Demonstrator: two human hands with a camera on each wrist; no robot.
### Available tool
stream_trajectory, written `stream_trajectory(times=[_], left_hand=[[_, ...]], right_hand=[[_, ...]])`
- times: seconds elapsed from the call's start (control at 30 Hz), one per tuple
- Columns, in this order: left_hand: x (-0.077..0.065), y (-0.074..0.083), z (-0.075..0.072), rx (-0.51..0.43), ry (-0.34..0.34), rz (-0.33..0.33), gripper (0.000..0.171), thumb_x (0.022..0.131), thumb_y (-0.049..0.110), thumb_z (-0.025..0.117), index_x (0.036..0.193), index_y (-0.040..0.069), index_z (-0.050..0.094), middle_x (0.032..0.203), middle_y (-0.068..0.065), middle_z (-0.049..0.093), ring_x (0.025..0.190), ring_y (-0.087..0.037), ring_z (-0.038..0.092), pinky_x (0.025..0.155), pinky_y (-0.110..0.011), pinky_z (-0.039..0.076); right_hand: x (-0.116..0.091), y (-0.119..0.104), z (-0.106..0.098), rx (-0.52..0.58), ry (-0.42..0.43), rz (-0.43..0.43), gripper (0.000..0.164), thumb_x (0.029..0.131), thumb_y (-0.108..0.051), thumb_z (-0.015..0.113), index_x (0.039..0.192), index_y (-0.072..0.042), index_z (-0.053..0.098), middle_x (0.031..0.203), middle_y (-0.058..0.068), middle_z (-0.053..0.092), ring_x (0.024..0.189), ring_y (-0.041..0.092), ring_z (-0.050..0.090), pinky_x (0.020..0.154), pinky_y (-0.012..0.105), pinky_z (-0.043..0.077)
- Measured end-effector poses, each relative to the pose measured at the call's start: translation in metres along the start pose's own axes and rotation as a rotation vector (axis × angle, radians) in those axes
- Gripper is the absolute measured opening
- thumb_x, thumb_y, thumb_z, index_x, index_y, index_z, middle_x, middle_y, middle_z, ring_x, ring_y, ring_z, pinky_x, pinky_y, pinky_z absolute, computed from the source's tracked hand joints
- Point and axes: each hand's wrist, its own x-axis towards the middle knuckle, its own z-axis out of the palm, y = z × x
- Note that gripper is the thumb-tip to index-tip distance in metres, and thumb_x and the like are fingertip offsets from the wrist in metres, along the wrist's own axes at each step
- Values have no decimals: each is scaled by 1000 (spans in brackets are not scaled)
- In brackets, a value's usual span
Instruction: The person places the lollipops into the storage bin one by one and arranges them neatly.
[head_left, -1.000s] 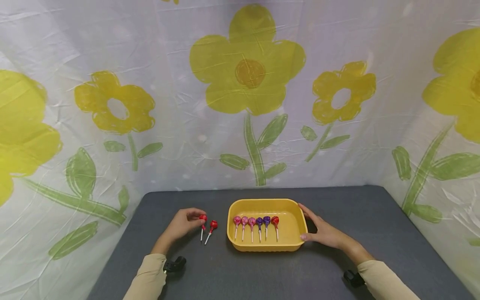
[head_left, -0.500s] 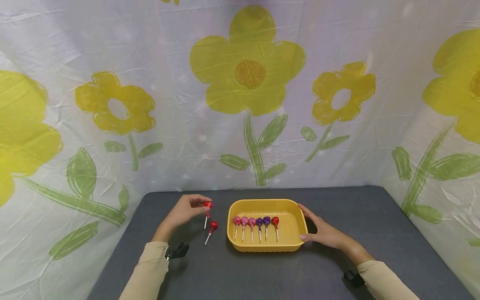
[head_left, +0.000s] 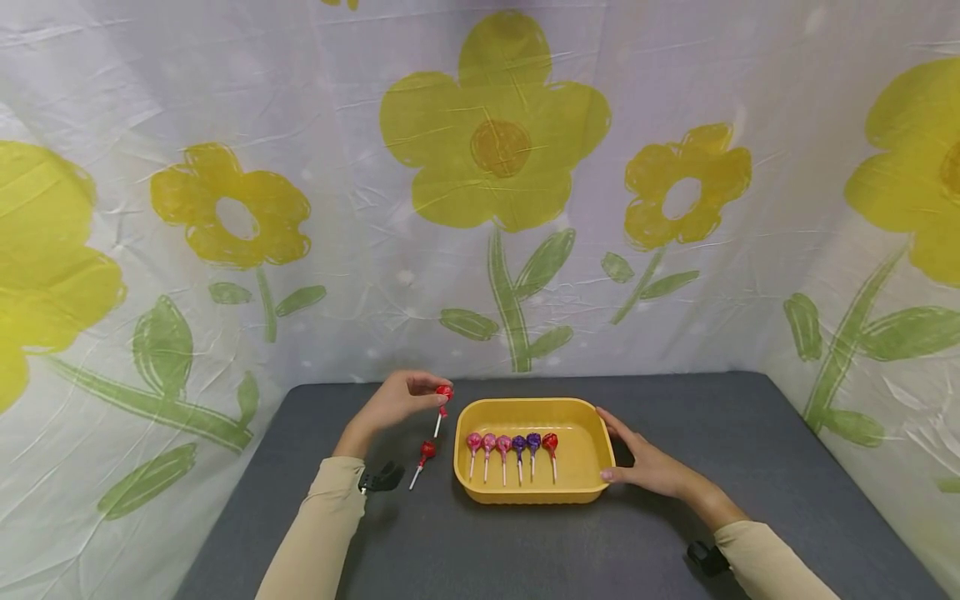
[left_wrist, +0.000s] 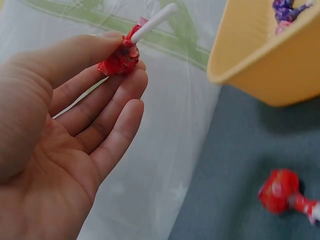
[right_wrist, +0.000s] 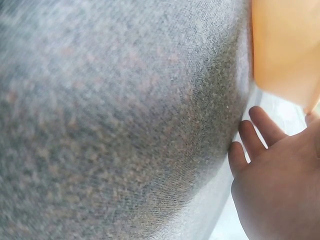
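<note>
My left hand (head_left: 401,402) pinches a red-wrapped lollipop (head_left: 445,391) by its head, thumb against fingers. In the left wrist view the lollipop's white stick (left_wrist: 156,22) points up and right, and the other fingers are extended. This hand is left of the yellow tray (head_left: 585,450), near its far left corner. My right hand (head_left: 648,467) rests at the tray's right end, thumb and forefinger spread along the rim. Three straight fingers (right_wrist: 265,127) of it show in the right wrist view. Pink lollipops (head_left: 489,440), purple lollipops (head_left: 533,440) and one red lollipop (head_left: 551,442) lie in a row in the tray.
Another red lollipop (head_left: 427,450) lies on the dark grey table (head_left: 525,550), left of the tray. Behind the table hangs a white curtain (head_left: 360,317) with yellow flowers. Both forearms wear dark wrist cameras.
My left hand has lifted the red lollipop from beside the other one and carried it away from me and rightward, closer to the tray. The right hand and tray have stayed in place.
</note>
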Motion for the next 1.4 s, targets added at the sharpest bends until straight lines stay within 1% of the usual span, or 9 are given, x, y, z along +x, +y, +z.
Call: stream_trajectory(times=[0.17, 0.27, 0.43, 0.67, 0.83, 0.9, 1.07, 1.27, 1.4], left_hand=[[14, 2, 9, -15, -13, 6, 38, 90, 29, 74, 122, 8, 70, 113, -10, 74, 101, -21, 71, 93, -41, 57], [22, 3, 14, -20, -18, 6, 39, 89, 31, 74, 121, 10, 71, 113, -10, 74, 101, -22, 71, 95, -42, 57], [32, 6, 23, -25, -47, -1, 39, 89, 35, 74, 121, 13, 71, 114, -7, 74, 101, -20, 71, 97, -42, 56], [43, 13, 35, -73, -63, -6, 34, 90, 33, 73, 119, 14, 72, 113, -7, 75, 103, -18, 70, 97, -40, 56], [52, 15, 48, -139, -80, -7, 35, 90, 30, 73, 119, 11, 72, 113, -9, 75, 103, -17, 70, 99, -46, 54], [55, 16, 53, -175, -97, -16, 35, 91, 28, 73, 120, 9, 71, 114, -11, 74, 102, -18, 71, 99, -48, 53], [63, 15, 66, -245, -141, -30, 33, 92, 24, 70, 121, 7, 70, 115, -13, 74, 99, -18, 72, 101, -49, 53], [71, 16, 80, -309, -170, -14, 32, 94, 21, 68, 122, 5, 69, 115, -15, 74, 98, -19, 74, 99, -49, 53], [77, 16, 90, -335, -191, 1, 32, 95, 20, 67, 122, 4, 69, 115, -15, 74, 97, -19, 74, 100, -50, 53]], right_hand=[[0, 0, 0, 0, -2, -2, 101, 86, -28, 76, 160, -28, 8, 156, 24, 33, 144, 50, 28, 103, 76, 31], [0, 0, 0, -4, 2, -1, 102, 86, -28, 77, 161, -28, 8, 157, 24, 32, 144, 51, 28, 103, 76, 32], [0, 0, 1, -1, 2, 5, 102, 86, -28, 77, 160, -28, 8, 157, 25, 32, 144, 51, 28, 103, 76, 31], [0, 0, 1, 2, 4, 5, 101, 86, -28, 77, 161, -28, 8, 157, 25, 32, 145, 51, 27, 103, 76, 31], [1, 0, 1, -2, 6, 8, 102, 86, -28, 77, 161, -27, 8, 158, 24, 31, 145, 50, 28, 103, 76, 31], [2, -1, 1, 2, 6, 6, 102, 86, -28, 77, 161, -27, 8, 158, 24, 31, 145, 50, 28, 104, 76, 30], [2, 0, 1, -2, 9, -2, 102, 85, -28, 77, 161, -27, 8, 158, 24, 30, 145, 49, 29, 104, 76, 30], [2, 3, 1, -6, 10, -8, 102, 85, -28, 77, 160, -29, 8, 158, 23, 31, 145, 49, 28, 104, 76, 30], [3, 4, 1, -15, 14, -4, 102, 85, -29, 77, 160, -30, 8, 157, 23, 33, 144, 50, 28, 103, 77, 30]])
